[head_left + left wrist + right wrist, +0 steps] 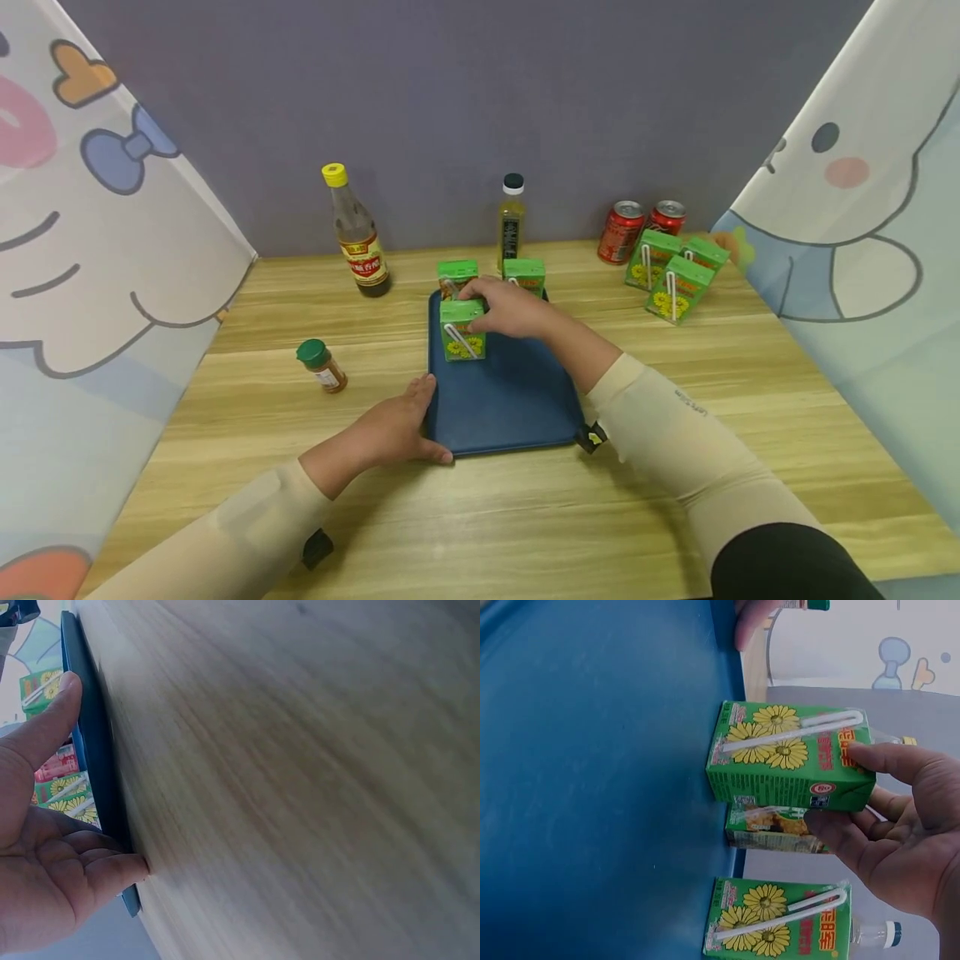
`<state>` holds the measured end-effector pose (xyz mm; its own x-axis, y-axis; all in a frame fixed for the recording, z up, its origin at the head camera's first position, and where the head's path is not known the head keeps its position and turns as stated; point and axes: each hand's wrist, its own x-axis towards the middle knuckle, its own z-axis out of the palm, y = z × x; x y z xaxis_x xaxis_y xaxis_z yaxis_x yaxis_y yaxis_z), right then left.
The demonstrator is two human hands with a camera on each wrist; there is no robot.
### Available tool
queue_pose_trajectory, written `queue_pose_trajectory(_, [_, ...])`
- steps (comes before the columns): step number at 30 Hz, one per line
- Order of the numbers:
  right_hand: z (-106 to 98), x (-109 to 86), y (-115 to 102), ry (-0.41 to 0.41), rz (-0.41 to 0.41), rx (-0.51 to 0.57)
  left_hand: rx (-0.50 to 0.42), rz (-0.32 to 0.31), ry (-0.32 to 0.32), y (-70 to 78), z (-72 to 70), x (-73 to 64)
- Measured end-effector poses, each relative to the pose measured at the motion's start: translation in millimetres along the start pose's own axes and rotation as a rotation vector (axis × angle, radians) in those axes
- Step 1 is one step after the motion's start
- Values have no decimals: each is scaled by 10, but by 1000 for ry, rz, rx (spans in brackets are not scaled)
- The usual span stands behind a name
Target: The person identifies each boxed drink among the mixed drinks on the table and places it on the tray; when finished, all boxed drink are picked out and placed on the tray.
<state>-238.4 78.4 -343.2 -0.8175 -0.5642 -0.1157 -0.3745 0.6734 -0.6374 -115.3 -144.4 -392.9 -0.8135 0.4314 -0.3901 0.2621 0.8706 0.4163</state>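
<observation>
A blue tray (pixel 510 400) lies on the wooden table. My right hand (pixel 517 310) pinches the top of a green drink carton (pixel 463 335) with a white straw and yellow flowers; in the right wrist view the carton (pixel 787 750) stands upright at the tray's left side. Behind it on the tray are a second green carton (pixel 456 270) and, to the right, a third carton (pixel 525 271), partly hidden by my hand. My left hand (pixel 393 423) rests at the tray's near left corner, fingers extended along the left edge and thumb at the front edge.
Several green cartons (pixel 678 290) stand at the back right before two red cans (pixel 622 233). An oil bottle (pixel 512 223) is behind the tray. A dark sauce bottle (pixel 362 242) with a yellow cap and a green-lidded spice jar (pixel 322 367) stand on the left.
</observation>
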Motion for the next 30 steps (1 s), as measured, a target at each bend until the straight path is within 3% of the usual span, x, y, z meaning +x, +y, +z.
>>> queue_pose_trajectory(7, [-136,-118,51,-12,-38,51,3,2,0,4,-2,-1])
queue_pose_trajectory(14, [-568,-463,177,163,-21,93,-1,10,8,2,2,-2])
queue_pose_trajectory(22, [-1067,-997,483,379,138,48,-14,4,0,-1,10,-10])
queue_pose_trajectory(30, [-1372,-1470,1013,501,293,-1,1,7,3,11,2,-15])
